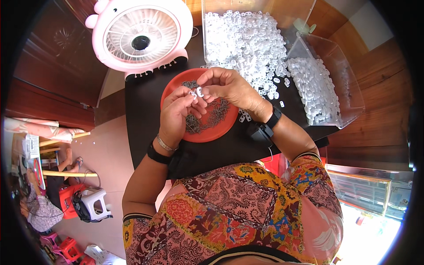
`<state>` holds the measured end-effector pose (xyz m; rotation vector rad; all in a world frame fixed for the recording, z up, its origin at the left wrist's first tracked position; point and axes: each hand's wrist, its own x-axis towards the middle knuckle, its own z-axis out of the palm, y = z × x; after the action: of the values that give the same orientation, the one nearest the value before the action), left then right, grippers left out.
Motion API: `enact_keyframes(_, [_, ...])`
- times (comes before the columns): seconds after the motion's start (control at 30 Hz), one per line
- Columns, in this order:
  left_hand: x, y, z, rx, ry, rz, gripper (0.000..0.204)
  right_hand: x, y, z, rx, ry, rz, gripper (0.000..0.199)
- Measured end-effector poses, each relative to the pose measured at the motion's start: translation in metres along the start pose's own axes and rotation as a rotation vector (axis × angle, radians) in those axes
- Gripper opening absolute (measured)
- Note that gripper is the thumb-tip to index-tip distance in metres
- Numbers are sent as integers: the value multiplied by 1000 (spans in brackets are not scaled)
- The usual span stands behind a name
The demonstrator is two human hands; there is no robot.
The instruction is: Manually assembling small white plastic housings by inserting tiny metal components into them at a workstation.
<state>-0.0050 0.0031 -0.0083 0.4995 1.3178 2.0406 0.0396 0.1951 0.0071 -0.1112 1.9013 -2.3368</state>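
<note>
Above a round red plate [206, 137], my left hand [173, 110] pinches a small white plastic piece [193, 94] between thumb and fingers. My right hand [234, 90] is closed on another small white plastic piece [200, 92], with the two pieces side by side and almost touching. Whether they are joined I cannot tell. Small dark grey screws [217, 114], or thin parts like them, lie in heaps on the plate, partly hidden under my hands. Beyond my right hand, a large heap of white oval pieces with holes [247, 42] spills onto the black table [145, 110].
A pink animal-shaped fan [181, 17] stands at the far left of the table. At the right, a clear plastic box [351, 95] holds more white pieces; a larger clear bin [204, 26] stands behind the heap. Stools [95, 205] and a seated person [44, 212] are at the left.
</note>
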Motion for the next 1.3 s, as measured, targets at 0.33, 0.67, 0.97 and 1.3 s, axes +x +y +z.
enact_keyframes(0.33, [0,-2,-1,-32,-7,26,18,-2,2,6,-46,26,-92,19])
enact_keyframes(0.67, [0,-2,-2,-26,0,81,16,-3,-3,7,-214,74,10,5])
enact_keyframes(0.97, [-1,-2,4,236,101,-1,16,2,0,0,-23,116,34,12])
enact_keyframes(1.3, [0,-6,4,288,143,51,16,-1,-4,3,-44,99,27,12])
